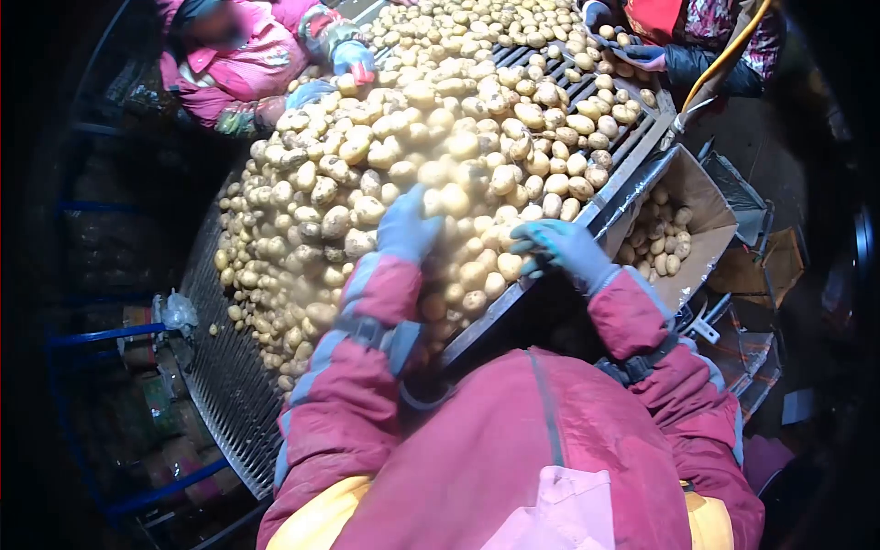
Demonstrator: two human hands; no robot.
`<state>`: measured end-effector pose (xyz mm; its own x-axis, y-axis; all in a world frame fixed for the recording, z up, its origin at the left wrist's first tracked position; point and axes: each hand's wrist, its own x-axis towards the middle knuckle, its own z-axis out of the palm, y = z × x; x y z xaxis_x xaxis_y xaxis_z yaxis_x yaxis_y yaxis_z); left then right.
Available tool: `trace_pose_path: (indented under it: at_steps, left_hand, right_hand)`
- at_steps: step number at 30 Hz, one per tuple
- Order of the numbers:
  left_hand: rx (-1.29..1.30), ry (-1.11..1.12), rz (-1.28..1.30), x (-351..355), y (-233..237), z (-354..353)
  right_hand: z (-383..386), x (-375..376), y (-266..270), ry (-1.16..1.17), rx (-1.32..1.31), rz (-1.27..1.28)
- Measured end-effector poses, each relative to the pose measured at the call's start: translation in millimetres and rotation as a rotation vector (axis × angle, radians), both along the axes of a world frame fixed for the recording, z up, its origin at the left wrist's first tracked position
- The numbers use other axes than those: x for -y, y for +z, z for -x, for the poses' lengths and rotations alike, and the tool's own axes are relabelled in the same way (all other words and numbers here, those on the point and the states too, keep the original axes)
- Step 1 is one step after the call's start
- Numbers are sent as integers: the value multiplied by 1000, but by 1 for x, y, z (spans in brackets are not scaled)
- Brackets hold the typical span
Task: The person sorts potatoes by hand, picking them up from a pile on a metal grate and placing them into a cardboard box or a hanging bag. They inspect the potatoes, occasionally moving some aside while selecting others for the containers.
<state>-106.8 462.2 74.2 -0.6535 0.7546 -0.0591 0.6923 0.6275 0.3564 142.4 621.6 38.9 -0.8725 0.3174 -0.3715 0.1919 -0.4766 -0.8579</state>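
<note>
A large heap of potatoes [357, 147] covers the slatted sorting table in front of me. My left hand [408, 227], in a blue-grey glove, reaches onto the middle of the heap. Its thumb and finger are apart against the potatoes, and I see nothing held in it; the far fingertips are partly hidden. To the right, my right hand [570, 252] hovers over the table's near edge, beside the potatoes. Its glove has darker teal fingertips, which are bent but apart, with nothing visible between them.
A cardboard box [701, 211] lined inside holds potatoes beyond the metal table edge [632, 179]. Co-workers' gloved hands work at the heap, one person [243, 64] upper left, another [678, 41] upper right. A yellow hose [729, 50] hangs near the corner. Bare slats [215, 367] show at left.
</note>
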Motion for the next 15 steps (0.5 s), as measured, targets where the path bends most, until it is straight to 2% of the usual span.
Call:
trace_pose_path:
  at_steps: [1, 2, 4, 6, 7, 10, 13, 15]
  left_hand:
    - [12, -71, -98, 7, -6, -3]
    - [68, -119, -105, 7, 10, -19]
    - [173, -265, -158, 10, 22, -46]
    - [215, -349, -294, 8, 30, -73]
    - [208, -333, -257, 10, 29, -76]
    - [183, -383, -365, 5, 20, -70]
    - [771, -131, -467, -2, 21, -85]
    - [701, -162, -460, -8, 29, -87]
  right_hand:
    - [8, 2, -9, 69, -75, -118]
    - [24, 13, 13, 33, 20, 265]
    - [44, 29, 23, -31, 127, 436]
    - [60, 22, -23, 214, 176, -355]
    - [60, 30, -8, 23, 177, 268]
    - [51, 37, 23, -125, 71, 538]
    - [40, 32, 54, -52, 127, 502]
    - [35, 25, 58, -29, 70, 540]
